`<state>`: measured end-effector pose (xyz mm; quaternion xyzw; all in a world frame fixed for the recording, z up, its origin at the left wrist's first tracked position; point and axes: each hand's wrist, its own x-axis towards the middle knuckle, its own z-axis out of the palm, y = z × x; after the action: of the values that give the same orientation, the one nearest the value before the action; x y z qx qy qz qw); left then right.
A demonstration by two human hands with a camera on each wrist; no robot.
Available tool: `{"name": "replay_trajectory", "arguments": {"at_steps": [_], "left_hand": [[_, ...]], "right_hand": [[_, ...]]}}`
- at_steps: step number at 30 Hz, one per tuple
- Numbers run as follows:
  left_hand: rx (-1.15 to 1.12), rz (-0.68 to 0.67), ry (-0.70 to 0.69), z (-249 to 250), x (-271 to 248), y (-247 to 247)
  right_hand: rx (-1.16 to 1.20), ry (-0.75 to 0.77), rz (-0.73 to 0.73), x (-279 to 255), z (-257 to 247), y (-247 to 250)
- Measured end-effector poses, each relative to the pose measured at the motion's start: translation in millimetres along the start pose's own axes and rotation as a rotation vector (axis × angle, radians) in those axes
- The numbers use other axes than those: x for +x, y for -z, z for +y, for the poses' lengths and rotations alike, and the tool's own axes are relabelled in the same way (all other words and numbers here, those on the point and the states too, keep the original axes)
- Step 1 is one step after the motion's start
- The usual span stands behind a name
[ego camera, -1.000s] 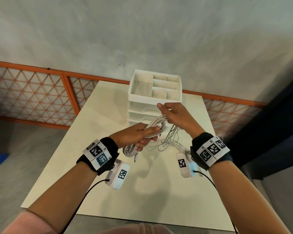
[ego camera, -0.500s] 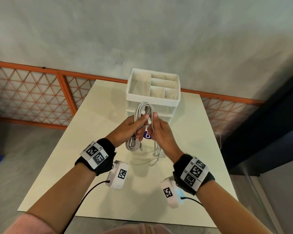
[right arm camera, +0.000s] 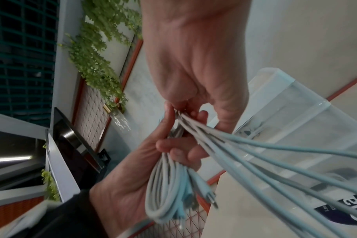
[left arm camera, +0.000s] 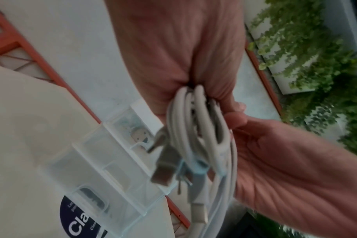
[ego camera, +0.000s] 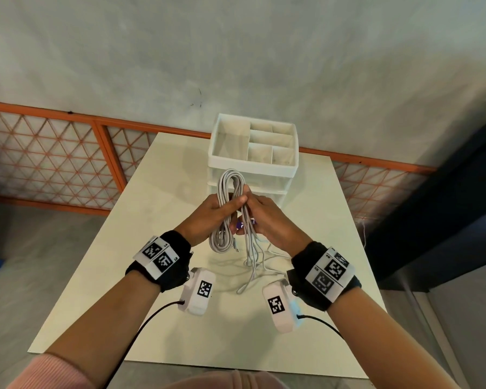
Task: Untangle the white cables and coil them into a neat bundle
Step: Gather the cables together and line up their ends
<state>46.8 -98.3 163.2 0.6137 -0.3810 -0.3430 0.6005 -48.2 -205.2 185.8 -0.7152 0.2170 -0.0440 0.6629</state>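
A coil of white cables [ego camera: 230, 186] is held upright above the cream table [ego camera: 124, 248]. My left hand [ego camera: 216, 211] grips the coil round its middle, loops showing above and below the fist [left arm camera: 196, 122]. My right hand [ego camera: 261, 217] pinches several loose strands [right arm camera: 224, 138] beside the left thumb. Those loose white strands [ego camera: 253, 265] hang down from it and trail on the table between my wrists. Plug ends [left arm camera: 163, 169] dangle from the coil's lower loop.
A white drawer organiser [ego camera: 253, 153] with open top compartments stands just behind the hands, its clear drawers [left arm camera: 104, 169] close to the cables. An orange lattice railing [ego camera: 54, 161] runs behind the table. A dark wall lies to the right.
The right hand came back from behind the coil to the left hand. The coil turned from lying sideways to standing upright, and one more loop sits over it.
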Motion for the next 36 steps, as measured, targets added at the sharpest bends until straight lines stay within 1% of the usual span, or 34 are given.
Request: {"name": "replay_trajectory", "arguments": {"at_steps": [3, 5, 7, 9, 11, 14, 16, 17, 18, 20, 23, 27, 32, 36], "left_hand": [[-0.078, -0.033, 0.004, -0.3, -1.5, 3.4], [-0.11, -0.033, -0.005, 1.0, -1.5, 3.2], [-0.117, 0.012, -0.023, 5.2, -0.2, 3.5], [-0.093, 0.097, -0.038, 6.2, 3.0, 8.9], [-0.068, 0.184, -0.048, 2.7, 5.2, 17.9], [-0.046, 0.329, -0.036, -8.0, 8.5, 26.9], [-0.041, 0.449, -0.034, -11.1, 11.1, 25.9], [-0.042, 0.497, -0.046, -11.6, 12.7, 24.0], [-0.053, 0.532, -0.065, -11.3, 13.8, 21.3], [-0.09, 0.593, -0.082, -10.8, 16.0, 15.8], [-0.179, 0.658, -0.027, -7.9, 19.5, 12.4], [-0.272, 0.691, 0.004, -4.6, 23.6, 12.4], [-0.349, 0.71, -0.014, -1.7, 22.8, 4.9], [-0.287, 0.728, 0.011, -8.7, 22.1, 5.0]], "right_hand": [[0.055, -0.041, -0.11, 0.0, 0.4, 0.5], [0.083, -0.079, -0.138, 1.7, 3.4, -2.8], [0.07, -0.08, -0.141, 3.3, 9.8, -5.2], [-0.05, -0.053, -0.119, 1.2, 14.9, -3.8], [-0.228, 0.023, -0.059, -0.8, 17.1, -0.9], [-0.474, 0.245, 0.073, 0.3, 17.7, -1.3], [-0.518, 0.374, 0.086, 0.1, 13.7, -6.9], [-0.526, 0.401, 0.059, 0.2, 11.2, -10.2], [-0.523, 0.403, 0.02, 0.0, 8.3, -13.0], [-0.479, 0.359, -0.056, 0.9, 3.7, -17.7], [-0.437, 0.256, -0.164, 1.9, 3.6, -20.6], [-0.501, 0.178, -0.313, -0.1, 6.9, -21.1], [-0.642, 0.106, -0.368, 3.4, 10.4, -21.6], [-0.733, 0.094, -0.351, 6.0, 12.9, -22.0]]}}
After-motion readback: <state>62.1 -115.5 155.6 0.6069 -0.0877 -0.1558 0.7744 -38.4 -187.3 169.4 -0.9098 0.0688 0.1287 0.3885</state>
